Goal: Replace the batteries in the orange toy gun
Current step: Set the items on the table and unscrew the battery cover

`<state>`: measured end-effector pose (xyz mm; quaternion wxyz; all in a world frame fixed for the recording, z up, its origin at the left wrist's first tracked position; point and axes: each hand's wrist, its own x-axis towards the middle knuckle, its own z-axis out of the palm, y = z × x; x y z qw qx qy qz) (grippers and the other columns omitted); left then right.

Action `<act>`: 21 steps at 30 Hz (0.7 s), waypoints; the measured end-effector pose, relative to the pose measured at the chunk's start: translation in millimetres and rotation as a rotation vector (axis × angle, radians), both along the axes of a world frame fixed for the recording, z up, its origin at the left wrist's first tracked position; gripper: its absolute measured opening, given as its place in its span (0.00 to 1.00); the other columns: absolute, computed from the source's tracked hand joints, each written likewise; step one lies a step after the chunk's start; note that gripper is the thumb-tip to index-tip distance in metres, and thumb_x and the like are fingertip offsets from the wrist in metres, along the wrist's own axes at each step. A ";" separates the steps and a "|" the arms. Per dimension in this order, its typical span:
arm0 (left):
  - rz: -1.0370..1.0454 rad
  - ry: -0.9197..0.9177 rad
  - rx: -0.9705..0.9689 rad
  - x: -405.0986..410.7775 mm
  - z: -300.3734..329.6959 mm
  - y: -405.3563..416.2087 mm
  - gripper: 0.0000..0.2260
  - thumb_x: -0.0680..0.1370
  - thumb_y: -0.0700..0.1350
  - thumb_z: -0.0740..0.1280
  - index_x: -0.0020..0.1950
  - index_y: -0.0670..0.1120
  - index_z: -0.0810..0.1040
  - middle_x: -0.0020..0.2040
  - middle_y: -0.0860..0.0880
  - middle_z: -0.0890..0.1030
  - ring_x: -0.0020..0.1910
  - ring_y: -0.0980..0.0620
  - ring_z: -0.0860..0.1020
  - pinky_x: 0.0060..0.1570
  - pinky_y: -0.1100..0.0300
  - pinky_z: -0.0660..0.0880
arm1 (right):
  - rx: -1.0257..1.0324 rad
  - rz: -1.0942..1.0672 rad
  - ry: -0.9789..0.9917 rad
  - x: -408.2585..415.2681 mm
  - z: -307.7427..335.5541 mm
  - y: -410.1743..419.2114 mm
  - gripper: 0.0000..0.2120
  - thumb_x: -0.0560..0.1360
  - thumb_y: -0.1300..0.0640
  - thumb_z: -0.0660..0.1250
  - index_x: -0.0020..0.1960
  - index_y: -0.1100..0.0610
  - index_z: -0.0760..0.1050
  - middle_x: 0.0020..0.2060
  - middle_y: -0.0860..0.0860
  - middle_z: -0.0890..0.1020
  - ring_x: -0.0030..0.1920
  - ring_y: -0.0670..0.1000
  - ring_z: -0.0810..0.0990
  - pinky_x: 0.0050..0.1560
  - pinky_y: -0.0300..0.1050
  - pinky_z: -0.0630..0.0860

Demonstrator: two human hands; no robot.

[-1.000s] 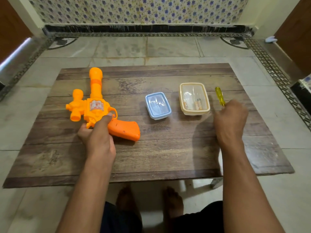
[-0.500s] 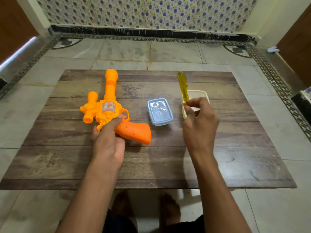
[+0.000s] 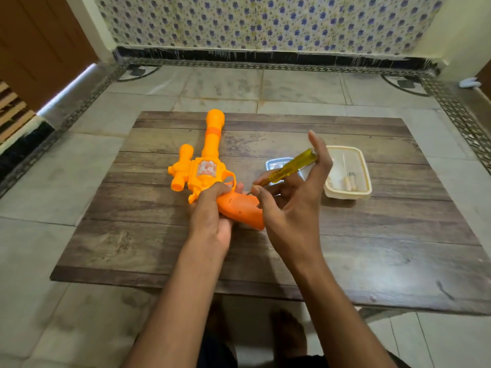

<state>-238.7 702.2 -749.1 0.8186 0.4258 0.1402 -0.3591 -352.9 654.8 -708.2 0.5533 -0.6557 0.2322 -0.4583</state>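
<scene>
The orange toy gun (image 3: 207,171) lies flat on the low wooden table (image 3: 372,248), barrel pointing away from me. My left hand (image 3: 212,211) grips it where the grip meets the body. My right hand (image 3: 295,200) holds a yellow-handled screwdriver (image 3: 291,167) slantwise, its tip just above the top of the darker orange grip (image 3: 241,208). A cream plastic box (image 3: 346,172) to the right holds batteries (image 3: 350,180).
A small blue lid or box (image 3: 271,163) lies between gun and cream box, partly hidden by the screwdriver. The table stands on a tiled floor; a patterned wall is behind, and my bare feet (image 3: 288,338) show under the near edge.
My right hand picked the screwdriver up from beside the cream box and carried it left to the gun's grip, tilting it tip-down. My left hand stayed on the gun.
</scene>
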 end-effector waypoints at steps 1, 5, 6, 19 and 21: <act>0.020 0.008 -0.001 -0.1 -0.3 -0.5 0.24 0.75 0.29 0.64 0.72 0.35 0.72 0.57 0.38 0.80 0.38 0.47 0.86 0.36 0.52 0.83 | 0.009 0.008 -0.023 0.9 -0.3 0.2 0.50 0.72 0.78 0.70 0.81 0.48 0.49 0.47 0.58 0.83 0.42 0.56 0.86 0.47 0.53 0.85; 0.043 0.010 -0.041 3.5 -5.8 -2.6 0.24 0.75 0.30 0.63 0.71 0.32 0.72 0.62 0.35 0.82 0.45 0.44 0.87 0.54 0.47 0.83 | 0.023 0.029 -0.045 6.2 -1.6 -5.4 0.48 0.70 0.81 0.68 0.78 0.51 0.50 0.45 0.57 0.82 0.41 0.58 0.86 0.50 0.58 0.84; 0.049 0.009 -0.055 2.9 -5.9 -2.9 0.23 0.75 0.29 0.63 0.71 0.32 0.73 0.61 0.35 0.83 0.45 0.44 0.87 0.60 0.46 0.81 | 0.043 0.034 -0.036 7.1 -2.8 -6.2 0.46 0.70 0.81 0.68 0.76 0.52 0.52 0.43 0.58 0.82 0.41 0.58 0.86 0.50 0.60 0.84; 0.058 -0.021 -0.049 15.0 -11.2 3.5 0.22 0.75 0.29 0.67 0.69 0.33 0.74 0.54 0.36 0.84 0.48 0.43 0.86 0.64 0.41 0.78 | -0.014 0.040 0.110 21.9 -18.6 -10.3 0.28 0.80 0.67 0.65 0.76 0.48 0.63 0.43 0.49 0.81 0.43 0.58 0.86 0.51 0.65 0.82; 0.067 -0.013 -0.043 14.6 -8.4 4.5 0.21 0.75 0.29 0.67 0.69 0.33 0.74 0.55 0.36 0.84 0.48 0.44 0.87 0.57 0.45 0.82 | 0.005 0.038 0.071 20.9 -18.0 -7.9 0.27 0.79 0.69 0.66 0.73 0.50 0.66 0.47 0.50 0.81 0.47 0.59 0.85 0.53 0.64 0.82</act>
